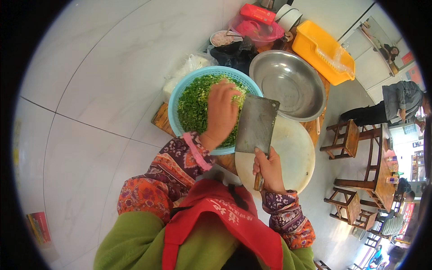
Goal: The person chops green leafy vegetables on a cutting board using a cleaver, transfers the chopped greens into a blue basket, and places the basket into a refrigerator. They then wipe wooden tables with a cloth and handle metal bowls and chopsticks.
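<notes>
My right hand (270, 168) grips the wooden handle of a cleaver (257, 125), its broad grey blade held over the right rim of a light-blue plastic basket (174, 111). Chopped green onions (192, 108) fill much of the basket, with paler pieces near its far side. Above them is my left hand (221, 108), slightly blurred, fingers bent toward the pale pieces; whether it touches them I cannot tell. Nothing shows in that hand, though its palm is hidden. Under the cleaver and to its right lies a round, pale cutting board (293, 152), partly covered by the blade.
A steel basin (287, 84) stands beyond the board. Behind are a yellow plastic crate (320, 50), a black plastic bag (233, 55), a bowl of pinkish food (222, 38) and a pink bag (260, 30). At right, a person (401, 101) leans over a wooden table (384, 182) with stools.
</notes>
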Available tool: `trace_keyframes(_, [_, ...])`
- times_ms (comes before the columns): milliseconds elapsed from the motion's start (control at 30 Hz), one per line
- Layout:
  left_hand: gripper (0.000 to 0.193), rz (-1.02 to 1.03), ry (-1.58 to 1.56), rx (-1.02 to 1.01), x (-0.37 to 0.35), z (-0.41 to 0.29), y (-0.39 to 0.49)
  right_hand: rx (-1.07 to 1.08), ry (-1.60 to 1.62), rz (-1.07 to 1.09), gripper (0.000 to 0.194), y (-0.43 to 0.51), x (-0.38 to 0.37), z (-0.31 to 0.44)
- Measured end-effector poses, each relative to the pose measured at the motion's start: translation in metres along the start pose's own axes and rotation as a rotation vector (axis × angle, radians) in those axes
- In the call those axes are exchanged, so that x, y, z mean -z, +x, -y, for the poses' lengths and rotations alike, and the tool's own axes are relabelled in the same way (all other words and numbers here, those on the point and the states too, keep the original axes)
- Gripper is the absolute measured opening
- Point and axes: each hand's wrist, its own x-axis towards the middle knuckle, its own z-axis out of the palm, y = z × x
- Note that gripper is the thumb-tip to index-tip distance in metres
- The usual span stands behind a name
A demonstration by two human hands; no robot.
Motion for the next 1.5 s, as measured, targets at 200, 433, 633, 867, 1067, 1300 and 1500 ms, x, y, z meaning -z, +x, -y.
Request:
trace_keyframes(200, [0.019,-0.072,-0.051,-0.010,-0.011,0.014,0.009,0.012,-0.080,0.077,0.011,-0.008,-0.006,0.015])
trace_keyframes(433, [0.025,0.079,0.209,-0.011,0.004,0.077,0.001,0.113,-0.214,-0.061,0.011,-0.016,0.031,0.024])
trace_keyframes(633, [0.046,0.401,0.531,-0.102,-0.026,0.081,-0.019,0.055,-0.278,-0.121,0.011,-0.028,0.047,0.011])
trace_keyframes(867, [0.047,0.430,0.481,0.177,-0.002,0.137,-0.050,-0.041,-0.167,-0.232,0.009,-0.045,0.066,-0.006])
trace_keyframes(1067, [0.057,0.308,0.363,0.272,-0.006,0.118,-0.045,-0.044,-0.113,-0.234,0.010,-0.050,0.073,-0.018])
trace_keyframes(1300, [0.058,0.503,0.349,0.107,-0.060,0.110,-0.002,-0.044,-0.144,-0.234,0.008,-0.056,0.079,-0.032])
trace_keyframes(1500, [0.062,0.616,0.342,-0.085,-0.067,0.066,-0.026,-0.033,-0.149,-0.301,0.008,-0.076,0.098,-0.042])
